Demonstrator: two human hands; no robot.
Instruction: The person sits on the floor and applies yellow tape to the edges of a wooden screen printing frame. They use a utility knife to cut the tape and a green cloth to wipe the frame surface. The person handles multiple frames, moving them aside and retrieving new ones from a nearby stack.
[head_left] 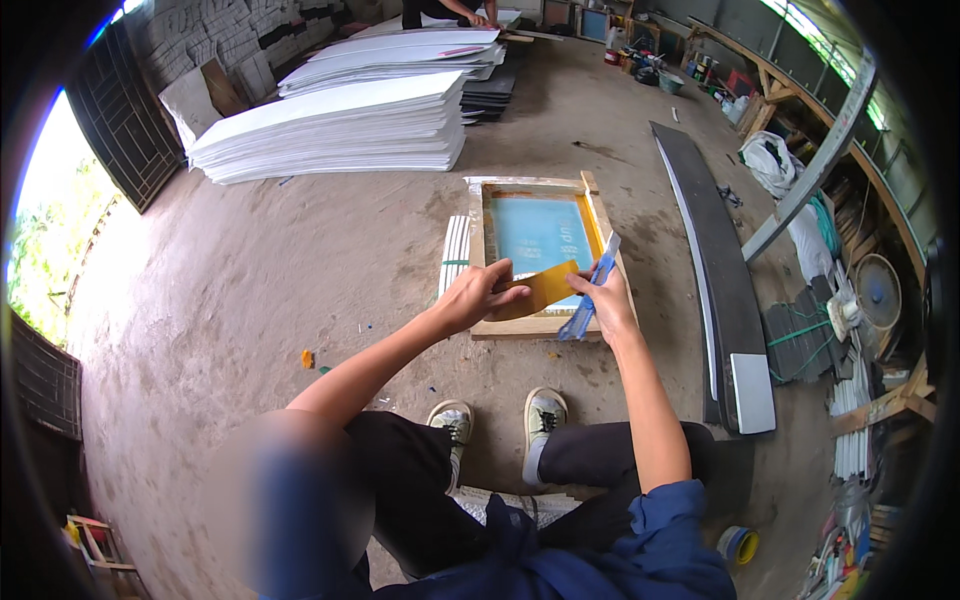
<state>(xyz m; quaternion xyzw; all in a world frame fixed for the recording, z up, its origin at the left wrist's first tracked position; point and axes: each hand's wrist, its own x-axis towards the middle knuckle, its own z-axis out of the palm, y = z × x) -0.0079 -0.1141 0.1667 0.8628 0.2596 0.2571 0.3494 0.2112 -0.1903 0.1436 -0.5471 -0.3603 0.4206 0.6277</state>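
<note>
Both hands work over the wooden screen frame (536,256) lying on the floor near the person's shoes. Left hand (482,296) pinches the near end of a yellow tape strip (543,289), fingers curled around it, arm stretched forward from the bent knee. Right hand (607,300) grips a blue-and-clear blade tool (592,288), probably a scraper or squeegee, though it's hard to tell from here, with the wrist straight and the forearm reaching over the frame's near right corner. To do this well, I'd judge the strip should be kept taut and low while the tool presses evenly along the frame's near edge, without dragging onto the blue mesh (540,232).
</note>
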